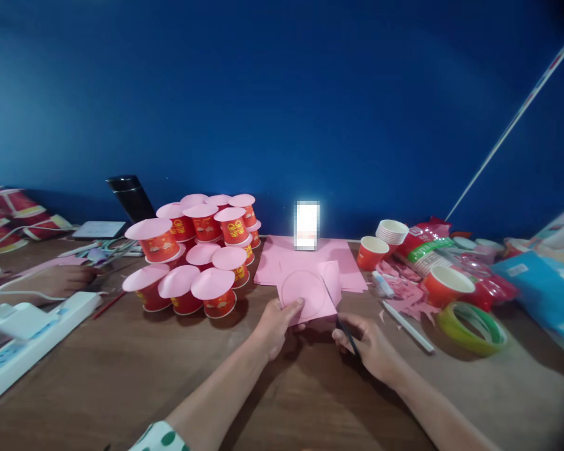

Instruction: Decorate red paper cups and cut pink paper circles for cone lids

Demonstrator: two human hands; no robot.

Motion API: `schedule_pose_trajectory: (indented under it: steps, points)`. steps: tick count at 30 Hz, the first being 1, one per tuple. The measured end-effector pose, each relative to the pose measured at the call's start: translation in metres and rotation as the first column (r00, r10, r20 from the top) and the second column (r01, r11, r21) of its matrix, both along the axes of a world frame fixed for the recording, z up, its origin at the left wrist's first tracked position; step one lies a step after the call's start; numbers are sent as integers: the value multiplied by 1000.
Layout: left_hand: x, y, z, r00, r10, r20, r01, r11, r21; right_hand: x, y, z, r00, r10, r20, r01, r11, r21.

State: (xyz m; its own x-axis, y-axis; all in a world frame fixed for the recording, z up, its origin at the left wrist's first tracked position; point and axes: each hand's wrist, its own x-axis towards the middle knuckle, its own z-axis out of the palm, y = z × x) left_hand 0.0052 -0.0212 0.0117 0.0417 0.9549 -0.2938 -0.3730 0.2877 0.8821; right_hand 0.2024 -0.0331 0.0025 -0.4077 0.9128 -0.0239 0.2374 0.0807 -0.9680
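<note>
My left hand [278, 322] pinches the lower left edge of a pink paper sheet [326, 308] that has a circle drawn on it, thumb on top. In my right hand [369, 344] is a pair of dark scissors [348, 335], its blades at the right side of the drawn circle, where a flap of the paper curls up. My fingers wrap around the scissors' handles. Behind the held sheet lies a stack of larger pink paper [270, 263] on the table. How far the blades are apart I cannot make out.
Red paper cups topped with pink discs [178, 282] stand at left. A white power strip [9, 357] and another person's hand [61, 280] are farther left. At right are paper scraps [407, 294], a white pen [408, 327], green tape [472, 329] and loose cups [373, 252].
</note>
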Motion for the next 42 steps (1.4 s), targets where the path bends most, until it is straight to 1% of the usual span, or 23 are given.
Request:
schedule_pose_trajectory:
  steps: [4,6,11,16,22,31,34,38,42]
  points:
    - [-1,1,-5,999,-43,-29,46,994,99,-1,0,2,1000,-18,-21,18,1000,-8]
    - [-1,2,-5,999,-46,-25,48,992,120,-1,0,2,999,-16,-32,15,999,-29]
    - [-2,2,-4,999,-17,-29,20,996,93,1,1,1,999,-7,-43,4,997,-73]
    - [0,-1,-4,995,-80,-65,85,994,68,1,2,2,998,-37,-54,32,995,-96]
    - [1,-5,-2,986,-148,-79,152,987,57,2,3,4,998,-66,-21,65,997,-34]
    - [2,-6,-1,984,-172,-53,175,983,56,2,4,1,996,-70,-48,71,997,20]
    - [3,-6,0,984,-172,-47,175,982,65,2,3,0,994,-93,-53,93,996,4]
    - [2,-5,1,987,-149,-52,150,988,31,2,3,0,987,-130,-90,128,991,-37]
    - [-1,-1,-2,997,-69,-37,71,996,57,0,4,3,944,-274,-184,265,962,-70]
